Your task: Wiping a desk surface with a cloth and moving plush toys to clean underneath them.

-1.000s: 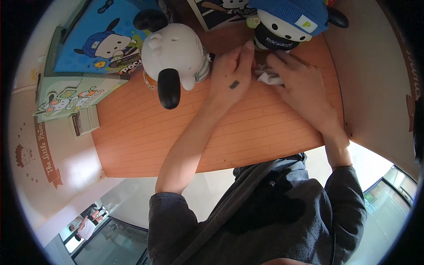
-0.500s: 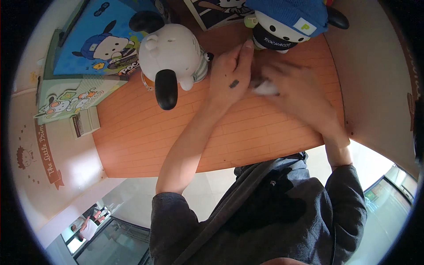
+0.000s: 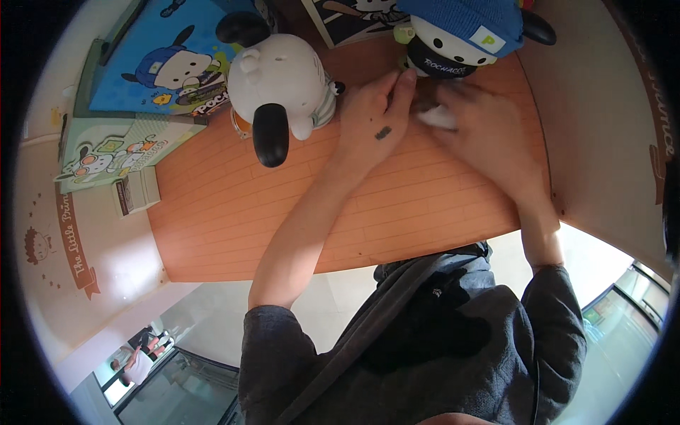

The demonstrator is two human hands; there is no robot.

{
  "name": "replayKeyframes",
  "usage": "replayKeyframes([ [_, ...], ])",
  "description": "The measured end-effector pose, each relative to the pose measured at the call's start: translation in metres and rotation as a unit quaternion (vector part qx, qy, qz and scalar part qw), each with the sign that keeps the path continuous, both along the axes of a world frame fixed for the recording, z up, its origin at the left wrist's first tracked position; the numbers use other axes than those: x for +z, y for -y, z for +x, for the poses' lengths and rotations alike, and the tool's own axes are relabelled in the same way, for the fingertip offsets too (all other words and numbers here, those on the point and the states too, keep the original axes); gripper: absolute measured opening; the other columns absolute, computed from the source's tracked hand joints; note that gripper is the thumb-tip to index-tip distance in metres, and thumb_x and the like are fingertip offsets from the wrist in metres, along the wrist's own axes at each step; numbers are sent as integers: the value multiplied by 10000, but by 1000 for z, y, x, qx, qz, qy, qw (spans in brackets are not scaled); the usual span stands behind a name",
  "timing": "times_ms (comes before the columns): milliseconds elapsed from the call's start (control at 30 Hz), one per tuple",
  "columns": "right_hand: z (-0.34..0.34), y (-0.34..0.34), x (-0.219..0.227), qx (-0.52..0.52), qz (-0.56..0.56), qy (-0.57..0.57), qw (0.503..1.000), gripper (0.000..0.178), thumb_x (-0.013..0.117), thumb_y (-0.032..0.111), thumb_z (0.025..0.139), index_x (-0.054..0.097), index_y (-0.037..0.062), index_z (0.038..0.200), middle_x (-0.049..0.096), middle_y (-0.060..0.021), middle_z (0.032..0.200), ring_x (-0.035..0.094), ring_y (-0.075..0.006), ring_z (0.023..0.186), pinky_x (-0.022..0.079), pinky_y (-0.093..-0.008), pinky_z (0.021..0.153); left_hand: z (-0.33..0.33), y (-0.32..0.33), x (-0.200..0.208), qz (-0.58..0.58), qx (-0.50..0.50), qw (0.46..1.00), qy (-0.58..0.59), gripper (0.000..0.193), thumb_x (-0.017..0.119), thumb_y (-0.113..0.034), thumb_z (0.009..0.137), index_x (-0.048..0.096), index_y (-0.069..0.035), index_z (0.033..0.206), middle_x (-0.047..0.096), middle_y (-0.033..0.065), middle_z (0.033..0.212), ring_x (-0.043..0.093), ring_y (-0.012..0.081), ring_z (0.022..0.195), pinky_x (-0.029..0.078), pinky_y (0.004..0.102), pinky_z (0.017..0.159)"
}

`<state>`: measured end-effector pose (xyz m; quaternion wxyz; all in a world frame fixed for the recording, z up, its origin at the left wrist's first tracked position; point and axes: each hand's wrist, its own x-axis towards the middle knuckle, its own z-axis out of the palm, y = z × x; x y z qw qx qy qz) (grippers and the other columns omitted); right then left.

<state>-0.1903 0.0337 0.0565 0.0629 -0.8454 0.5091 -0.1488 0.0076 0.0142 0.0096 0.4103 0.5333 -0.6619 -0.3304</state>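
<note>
My right hand (image 3: 489, 131), slightly blurred, is closed round a crumpled white piece, like a tissue or cloth (image 3: 438, 117), low over the wood-patterned tabletop (image 3: 368, 212). Beside it, my left hand (image 3: 374, 113) has its back up, a dark mark on the skin and its thumb stretched toward the far side. Its other fingers curl under, and what they hold, if anything, is hidden. Just beyond both hands stands a white dog figure in a blue knit hat (image 3: 460, 35) and black neckerchief. Left of my left hand is a larger white dog figure with black ears (image 3: 276, 85).
At the far left lean a blue cartoon box (image 3: 170, 64) and a pale green illustrated panel (image 3: 120, 152). A small cream block (image 3: 138, 191) sits by the left wall. A framed picture (image 3: 350, 18) stands at the back. The right side wall (image 3: 602, 127) bounds the tabletop.
My right hand and the white piece have shifted slightly away from me and to the right. The left hand stays by the hatted figure. The whole view has moved a little.
</note>
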Motion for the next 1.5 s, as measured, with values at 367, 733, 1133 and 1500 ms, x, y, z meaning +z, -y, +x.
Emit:
replayKeyframes([
  [367,8,-6,-7,75,47,19,996,313,797,275,896,698,117,1148,783,-68,1127,750,-353,925,580,-463,765,-1,0,7,56,-2,998,-15,420,602,-302,1148,757,23,932,694,43,740,547,149,677,459,275,641],
  [733,2,-4,-3,118,153,78,978,257,816,232,872,738,91,1073,789,-92,1095,737,-351,933,561,-458,803,-2,0,6,19,-10,999,-31,288,647,-213,1120,820,17,1105,738,26,812,555,121,709,467,262,660],
  [1133,0,-3,9,100,179,50,977,273,824,215,866,782,96,1109,810,-101,1082,738,-344,924,561,-407,838,-8,0,1,-51,9,998,-24,266,671,-169,1094,827,-9,1239,813,54,933,605,144,757,500,260,697],
  [1500,-10,5,-7,6,23,71,997,275,790,275,912,814,105,1126,806,-104,1064,730,-349,896,550,-391,810,-5,1,3,2,-7,1000,28,283,688,-178,1052,822,-53,1267,791,75,887,575,189,657,469,318,615],
])
